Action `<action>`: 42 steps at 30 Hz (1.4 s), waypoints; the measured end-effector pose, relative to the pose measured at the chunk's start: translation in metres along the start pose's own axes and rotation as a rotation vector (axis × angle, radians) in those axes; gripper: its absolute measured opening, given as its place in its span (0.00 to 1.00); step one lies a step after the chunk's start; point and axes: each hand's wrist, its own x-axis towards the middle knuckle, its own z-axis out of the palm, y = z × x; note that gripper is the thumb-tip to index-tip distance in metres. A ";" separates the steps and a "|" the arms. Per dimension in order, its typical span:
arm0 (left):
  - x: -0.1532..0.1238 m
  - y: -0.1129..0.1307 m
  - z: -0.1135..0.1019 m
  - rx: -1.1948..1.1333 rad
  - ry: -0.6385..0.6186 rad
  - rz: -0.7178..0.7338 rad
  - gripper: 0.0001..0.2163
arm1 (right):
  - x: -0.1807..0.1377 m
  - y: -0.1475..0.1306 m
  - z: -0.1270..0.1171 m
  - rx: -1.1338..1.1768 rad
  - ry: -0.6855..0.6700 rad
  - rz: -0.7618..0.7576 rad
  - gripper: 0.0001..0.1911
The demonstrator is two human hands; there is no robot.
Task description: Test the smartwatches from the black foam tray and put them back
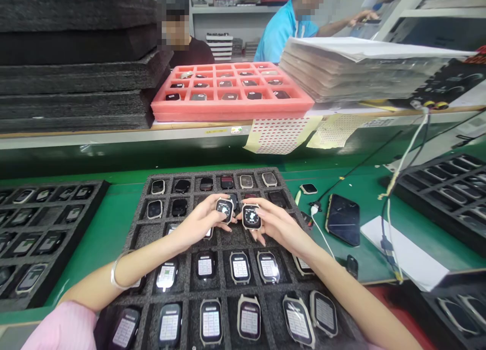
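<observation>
My left hand (pixel 207 218) grips a smartwatch case (pixel 224 210) without a strap, its thumb over the lit watch face. A second smartwatch case (pixel 251 217), pale-rimmed and also showing a dial, is pinched in my right hand (pixel 275 221), with fingers across its screen. Both are held side by side above a dark grey foam tray (pixel 243 238). The tray's compartments hold several more watch cases; those in the rows nearest me, like this one (pixel 210 320), show lit white grids, while the far ones, such as this case (pixel 154 209), have dark screens. My forearms hide some compartments.
Other foam trays of watches stand at left (pixel 85 216) and right (pixel 429 185). A phone (pixel 342 219), cables (pixel 322 238) and a loose watch (pixel 309 188) lie right of the tray. A shelf ahead bears a pink foam tray (pixel 231 110); two people are beyond it.
</observation>
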 end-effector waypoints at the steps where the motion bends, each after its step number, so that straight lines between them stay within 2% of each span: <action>1: 0.000 0.000 0.000 -0.034 -0.003 -0.010 0.17 | 0.000 0.000 0.000 -0.037 0.034 -0.013 0.18; 5: 0.001 -0.005 -0.002 -0.089 -0.016 -0.018 0.15 | -0.001 0.001 -0.002 -0.138 0.133 -0.030 0.24; 13: 0.002 -0.011 -0.003 -0.043 -0.060 -0.001 0.14 | -0.004 0.000 -0.001 -0.154 0.156 -0.050 0.25; 22: 0.002 -0.010 -0.002 0.055 -0.087 0.020 0.15 | -0.005 0.001 -0.002 -0.190 0.133 -0.080 0.26; 26: 0.004 -0.015 -0.005 0.192 -0.085 0.081 0.19 | -0.005 -0.001 0.000 -0.114 0.048 -0.108 0.28; 33: -0.001 -0.016 -0.009 0.470 -0.060 0.116 0.13 | -0.005 0.000 -0.002 -0.143 0.001 -0.097 0.19; 38: -0.004 -0.012 -0.008 0.437 -0.043 0.131 0.13 | -0.005 0.002 -0.003 -0.093 -0.031 -0.105 0.26; 42: -0.003 -0.013 -0.008 0.384 -0.068 0.111 0.15 | -0.003 0.002 -0.002 -0.065 -0.013 -0.106 0.24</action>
